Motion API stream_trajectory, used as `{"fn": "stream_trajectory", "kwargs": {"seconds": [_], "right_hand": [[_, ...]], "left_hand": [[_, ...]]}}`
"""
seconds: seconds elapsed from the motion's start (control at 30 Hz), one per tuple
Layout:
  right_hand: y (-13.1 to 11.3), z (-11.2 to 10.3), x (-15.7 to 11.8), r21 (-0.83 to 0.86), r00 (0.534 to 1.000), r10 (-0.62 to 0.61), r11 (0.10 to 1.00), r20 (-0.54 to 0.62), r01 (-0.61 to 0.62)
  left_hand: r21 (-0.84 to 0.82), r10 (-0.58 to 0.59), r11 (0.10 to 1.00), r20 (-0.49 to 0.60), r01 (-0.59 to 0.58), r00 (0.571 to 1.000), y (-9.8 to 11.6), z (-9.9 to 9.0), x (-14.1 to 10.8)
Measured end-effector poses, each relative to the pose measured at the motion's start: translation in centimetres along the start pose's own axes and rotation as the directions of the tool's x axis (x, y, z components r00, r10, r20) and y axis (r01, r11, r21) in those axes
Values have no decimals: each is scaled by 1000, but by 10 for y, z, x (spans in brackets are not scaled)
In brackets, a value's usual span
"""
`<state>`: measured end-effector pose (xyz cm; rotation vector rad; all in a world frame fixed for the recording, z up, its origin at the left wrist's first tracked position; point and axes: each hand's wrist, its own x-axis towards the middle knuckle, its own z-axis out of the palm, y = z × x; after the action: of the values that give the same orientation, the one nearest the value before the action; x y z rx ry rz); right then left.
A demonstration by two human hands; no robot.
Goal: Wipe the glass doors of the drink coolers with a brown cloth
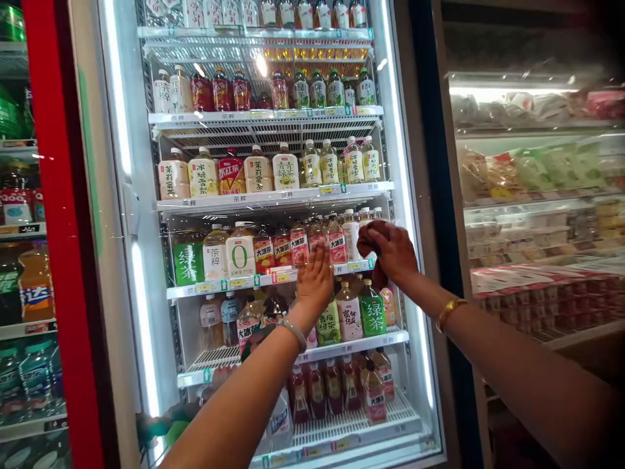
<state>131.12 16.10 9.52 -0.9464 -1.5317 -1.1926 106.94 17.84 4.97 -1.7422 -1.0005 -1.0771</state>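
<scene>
A closed glass door [266, 212] fronts a lit drinks cooler with bottles on several shelves. My left hand [316, 277], a silver bangle at its wrist, is raised before the glass with its fingers extended upward, nothing in it. Farther right, my right hand [393, 254], with a gold bangle at the wrist, holds a bunched dark reddish-brown cloth [371, 240] near the door's right side. Behind the hands, the middle shelf [239, 282] carries tea bottles, some of them covered by my fingers.
A red panel [63, 228] and another drinks shelf [19, 329] stand at the left. On the right, past a dark frame [446, 215], is an open chilled display [537, 195] with packaged food. The cooler's door handle [131, 208] is on the left.
</scene>
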Motion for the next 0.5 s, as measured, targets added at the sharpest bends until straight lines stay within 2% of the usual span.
{"fn": "stream_trajectory", "kwargs": {"seconds": [0.07,0.17,0.23,0.3,0.4,0.5], "right_hand": [[-2,7,-10,-9,1000,-6,1000,-23,6],[13,16,2,-11,998,-58,998,-16,57],[30,18,18,-4,999,-21,1000,-44,21],[44,19,28,3,990,71,997,-122,-71],[47,24,22,68,970,139,990,-200,-127],[33,34,0,153,949,232,967,-213,-202]], "left_hand": [[-30,43,999,-20,-44,999,19,11,14],[-72,37,997,-55,-41,998,52,27,44],[-85,-37,996,-74,31,997,71,32,64],[-85,-111,991,-84,104,990,86,33,78],[-98,-127,988,-90,118,988,104,30,83],[-92,-108,991,-100,99,989,112,33,79]]}}
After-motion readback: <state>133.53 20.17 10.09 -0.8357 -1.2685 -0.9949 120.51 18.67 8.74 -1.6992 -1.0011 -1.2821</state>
